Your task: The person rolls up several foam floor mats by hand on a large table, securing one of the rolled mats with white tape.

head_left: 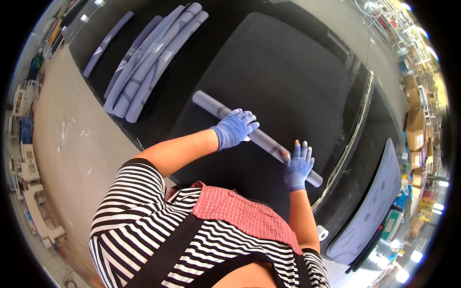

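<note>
Two striped sleeves (pixel 132 192): nearest, reaching forward from either side of a red checked cloth (pixel 245 211).
White cylinder (pixel 322 233): low on the right, just beside the right forearm (pixel 305 216).
Spotted sheet (pixel 370 206): grey-blue, spread out to the right, well apart from the work.
Right hand (pixel 298 167): gloved in blue, open, fingers spread and pointing away, laid across near the right end of the grey-blue roll (pixel 266 142).
Left hand (pixel 235 128): gloved alike, open, laid over the same roll left of its middle, fingers stretched rightward, not wrapped round.
Grey-blue roll: lying slantwise under both palms, on or against the black sheet (pixel 288 57); cannot tell whether joined to it.
Work at the roll: judged to be rolling or tightening, with flat palms rather than a grip.
Next push on the roll: probably calls for even pressure from both palms, ends kept in line to avoid a skewed wind.
Black sheet: round-cornered, stretching away beyond the roll, flat on the black counter (pixel 199 55).
Stacked rolls (pixel 158 57): heaped farther left, similar in colour.
Lone roll (pixel 108 44): beyond the heap, apart.
</note>
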A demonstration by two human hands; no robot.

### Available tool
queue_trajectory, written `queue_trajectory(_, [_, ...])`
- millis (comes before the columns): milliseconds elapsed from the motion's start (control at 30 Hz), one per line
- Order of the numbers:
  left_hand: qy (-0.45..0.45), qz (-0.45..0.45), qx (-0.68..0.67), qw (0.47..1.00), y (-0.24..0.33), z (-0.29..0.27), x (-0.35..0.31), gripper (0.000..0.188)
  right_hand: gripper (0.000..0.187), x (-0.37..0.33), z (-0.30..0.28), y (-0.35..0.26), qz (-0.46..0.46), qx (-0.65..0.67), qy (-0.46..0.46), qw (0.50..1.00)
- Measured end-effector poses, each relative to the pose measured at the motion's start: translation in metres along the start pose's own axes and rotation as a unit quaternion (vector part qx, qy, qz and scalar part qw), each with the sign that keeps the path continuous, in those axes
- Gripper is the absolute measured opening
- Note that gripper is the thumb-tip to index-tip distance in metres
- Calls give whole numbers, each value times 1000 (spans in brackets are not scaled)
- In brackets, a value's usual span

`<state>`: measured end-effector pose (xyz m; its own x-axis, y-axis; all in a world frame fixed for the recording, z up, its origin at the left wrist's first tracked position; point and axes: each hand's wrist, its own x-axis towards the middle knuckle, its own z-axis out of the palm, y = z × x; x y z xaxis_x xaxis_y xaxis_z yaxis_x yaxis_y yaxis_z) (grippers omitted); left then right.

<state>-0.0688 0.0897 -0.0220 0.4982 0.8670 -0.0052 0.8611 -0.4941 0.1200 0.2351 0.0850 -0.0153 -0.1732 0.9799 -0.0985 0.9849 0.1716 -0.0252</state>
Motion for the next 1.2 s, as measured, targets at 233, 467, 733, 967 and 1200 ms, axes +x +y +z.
queue_trajectory(233, [15, -45, -56, 997, 18, -2, 45, 76, 60, 99, 10, 46, 26, 38, 121, 992])
queue_trajectory(467, [18, -13, 17, 1000, -28, -28, 125, 42, 57, 102, 3, 22, 45, 8, 35, 998])
queue_trajectory(733, [257, -424, -264, 828, -112, 8, -5, 72, 43, 45, -5, 85, 111, 60, 21, 992])
queue_trajectory(967, [257, -424, -360, 790, -122, 11, -13, 66, 23, 136, -31, -74, -164, 359, 53, 917])
queue_trajectory(1200, [225, -403, -378, 802, -132, 9, -16, 73, 30, 233, -27, -235, -201, 219, -201, 933])
